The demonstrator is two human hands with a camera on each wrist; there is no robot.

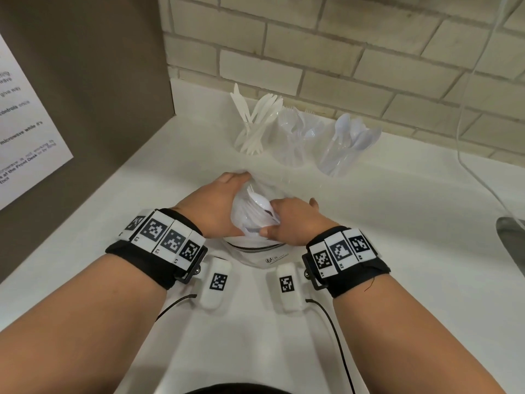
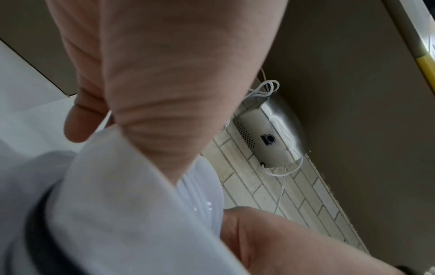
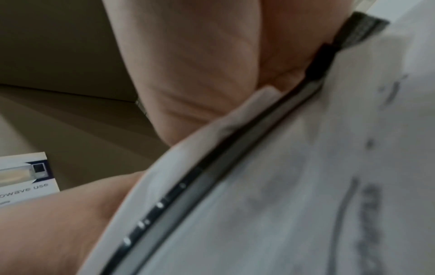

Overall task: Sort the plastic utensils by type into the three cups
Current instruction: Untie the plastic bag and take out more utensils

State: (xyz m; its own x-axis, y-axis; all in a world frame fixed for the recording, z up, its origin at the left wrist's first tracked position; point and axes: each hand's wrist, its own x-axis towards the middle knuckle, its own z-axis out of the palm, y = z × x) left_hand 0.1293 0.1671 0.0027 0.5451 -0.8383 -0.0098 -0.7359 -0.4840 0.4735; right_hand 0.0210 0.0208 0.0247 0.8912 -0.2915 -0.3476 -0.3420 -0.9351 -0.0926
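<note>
On the white counter [image 1: 412,228] three clear cups stand by the wall: the left cup [image 1: 250,139] has white knives, the middle cup [image 1: 292,143] forks, the right cup [image 1: 339,156] spoons. In front of them lies a clear zip bag [image 1: 243,214] [image 2: 117,186] [image 3: 282,186] with white utensils [image 1: 260,204] bunched inside. My left hand [image 1: 224,197] [image 2: 150,74] grips the bag's left side, fingers curled over its far edge. My right hand [image 1: 285,220] [image 3: 188,65] grips its right side near the dark zip strip, thumb pinching the plastic. What the fingertips touch inside is hidden.
A brown panel with a printed paper notice [image 1: 25,123] closes off the left. The brick wall [image 1: 341,52] runs behind the cups, with a white cord [image 1: 466,143] hanging at right. A metal edge [image 1: 511,240] shows far right. A silver wall unit [image 2: 270,134] hangs on the bricks.
</note>
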